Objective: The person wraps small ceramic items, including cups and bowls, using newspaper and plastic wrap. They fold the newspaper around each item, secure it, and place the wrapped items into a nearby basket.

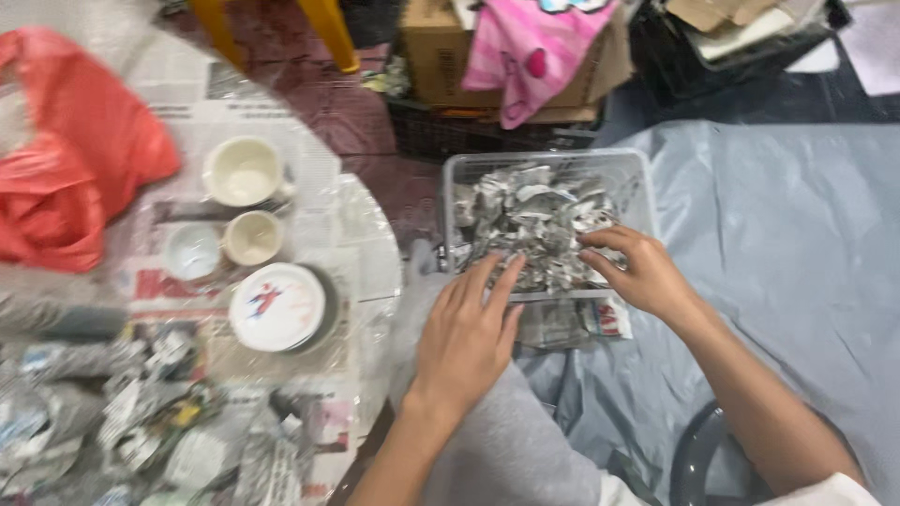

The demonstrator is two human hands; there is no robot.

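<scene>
A clear plastic bin [454, 178] sits on a grey plastic sheet, filled with torn newspaper scraps [525, 220]. My left hand [467, 337] lies flat over the bin's near rim, fingers spread and reaching onto the scraps. My right hand [633, 267] reaches into the bin from the right, fingers curled into the paper pile. Whether either hand actually grips a scrap cannot be told. A folded newspaper piece [572, 323] lies under the bin's near edge.
A round table [370, 253] on the left is covered in newspaper and clear film, with two cream cups [242, 171], a small white cup [192, 251], a lidded round tin [277, 306], crumpled paper [141, 422] and a red plastic bag [70, 155]. Cardboard boxes and a pink cloth [530, 52] stand behind.
</scene>
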